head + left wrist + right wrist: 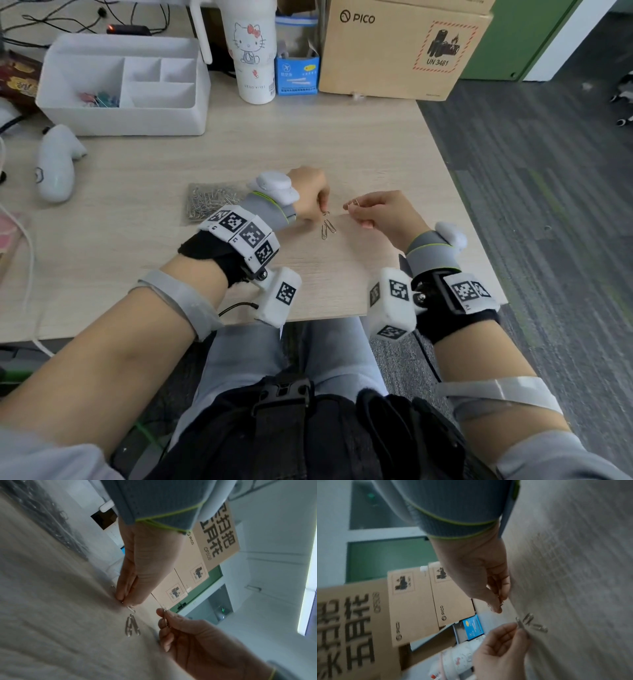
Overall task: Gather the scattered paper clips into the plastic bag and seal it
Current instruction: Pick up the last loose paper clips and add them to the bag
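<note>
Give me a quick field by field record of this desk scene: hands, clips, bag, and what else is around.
left hand: fingertips pinching a paper clip on the desk
right hand: pinching a paper clip, lifted off the desk
loose paper clips: lying between the hands
plastic bag: flat on the desk, full of clips, behind the left wrist
also there: white organizer, tumbler, cardboard box

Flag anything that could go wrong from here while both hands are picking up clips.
The right hand pinches a clip in the air above the desk; it could slip and bounce toward the desk edge. The left hand pinches one clip beside the loose clips, so lifting may nudge them. The plastic bag lies behind the left wrist.
</note>
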The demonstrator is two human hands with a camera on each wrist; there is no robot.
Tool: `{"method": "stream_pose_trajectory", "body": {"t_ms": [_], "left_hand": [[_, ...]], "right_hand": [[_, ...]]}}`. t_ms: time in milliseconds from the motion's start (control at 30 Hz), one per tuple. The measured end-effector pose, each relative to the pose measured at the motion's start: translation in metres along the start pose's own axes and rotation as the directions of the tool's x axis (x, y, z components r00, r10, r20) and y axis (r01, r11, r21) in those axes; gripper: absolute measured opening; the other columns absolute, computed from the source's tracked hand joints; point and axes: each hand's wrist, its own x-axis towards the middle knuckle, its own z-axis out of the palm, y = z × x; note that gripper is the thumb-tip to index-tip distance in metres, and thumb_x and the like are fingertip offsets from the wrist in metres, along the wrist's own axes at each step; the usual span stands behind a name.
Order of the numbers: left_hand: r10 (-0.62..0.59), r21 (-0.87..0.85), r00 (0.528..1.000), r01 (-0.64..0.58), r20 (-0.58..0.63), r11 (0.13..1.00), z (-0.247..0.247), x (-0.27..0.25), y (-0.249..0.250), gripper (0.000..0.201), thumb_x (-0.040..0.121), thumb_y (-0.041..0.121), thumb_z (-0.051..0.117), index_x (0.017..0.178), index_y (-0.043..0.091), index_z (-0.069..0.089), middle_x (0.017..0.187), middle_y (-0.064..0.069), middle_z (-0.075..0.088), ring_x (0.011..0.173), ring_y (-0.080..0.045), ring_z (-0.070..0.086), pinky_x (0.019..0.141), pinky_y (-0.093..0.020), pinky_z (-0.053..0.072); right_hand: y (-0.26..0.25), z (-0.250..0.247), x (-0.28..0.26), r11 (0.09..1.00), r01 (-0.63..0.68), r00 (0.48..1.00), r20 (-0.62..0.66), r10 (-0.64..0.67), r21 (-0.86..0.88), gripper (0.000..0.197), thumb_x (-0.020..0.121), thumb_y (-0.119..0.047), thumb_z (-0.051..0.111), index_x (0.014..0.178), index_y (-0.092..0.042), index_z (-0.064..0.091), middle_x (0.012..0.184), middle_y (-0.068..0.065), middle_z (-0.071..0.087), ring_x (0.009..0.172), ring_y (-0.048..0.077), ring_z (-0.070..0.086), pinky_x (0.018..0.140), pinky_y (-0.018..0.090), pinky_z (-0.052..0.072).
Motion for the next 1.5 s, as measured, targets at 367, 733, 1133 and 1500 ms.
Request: {"method": "stream_pose_trajectory", "body": {"t_ms": [367, 733, 1133, 1500], "left_hand": [[-0.006, -0.041, 1.0, 0.007, 0.011, 0.999, -0.006, -0.001, -0.014, 0.017, 0.07, 0.007, 0.073, 0.087, 0.006, 0.071, 0.091, -0.01, 0.072, 0.079, -0.018, 0.061, 0.071, -0.026, 0.048], [0.005, -0.107, 1.0, -0.007, -0.019, 0.994, 0.002, 0.004, -0.015, 0.012, 0.076, 0.01, 0.067, 0.087, 0.005, 0.068, 0.088, -0.011, 0.068, 0.077, -0.016, 0.054, 0.076, -0.03, 0.047], [-0.02, -0.006, 0.998, 0.021, 0.066, 1.0, 0.006, 0.008, -0.003, 0.015, 0.083, 0.019, 0.063, 0.092, 0.008, 0.069, 0.097, -0.008, 0.07, 0.079, -0.017, 0.055, 0.071, -0.026, 0.039], [0.16, -0.199, 0.985, -0.169, -0.063, 0.965, -0.004, 0.011, 0.011, 0.018, 0.086, 0.018, 0.06, 0.095, 0.002, 0.063, 0.096, -0.011, 0.062, 0.082, -0.015, 0.048, 0.068, -0.022, 0.032]], "right_hand": [[-0.013, 0.007, -0.003, 0.514, -0.316, 0.942, 0.202, 0.267, 0.797, 0.024, 0.088, -0.005, 0.033, 0.074, -0.003, 0.053, 0.059, 0.006, 0.053, 0.046, 0.015, 0.053, 0.044, 0.017, 0.047], [-0.006, 0.006, -0.006, 0.352, -0.208, 0.959, 0.12, 0.256, 0.913, 0.031, 0.092, -0.017, 0.042, 0.092, 0.01, 0.058, 0.077, 0.024, 0.07, 0.068, 0.033, 0.071, 0.069, 0.03, 0.058], [-0.002, 0.003, -0.007, 0.344, -0.199, 0.962, 0.117, 0.246, 0.918, 0.03, 0.094, -0.011, 0.038, 0.092, 0.012, 0.057, 0.081, 0.028, 0.069, 0.071, 0.038, 0.07, 0.075, 0.036, 0.057], [-0.002, 0.008, -0.01, 0.427, -0.344, 0.932, 0.247, 0.267, 0.836, 0.038, 0.097, -0.018, 0.034, 0.097, 0.014, 0.054, 0.082, 0.029, 0.068, 0.072, 0.039, 0.07, 0.078, 0.042, 0.054]]}}
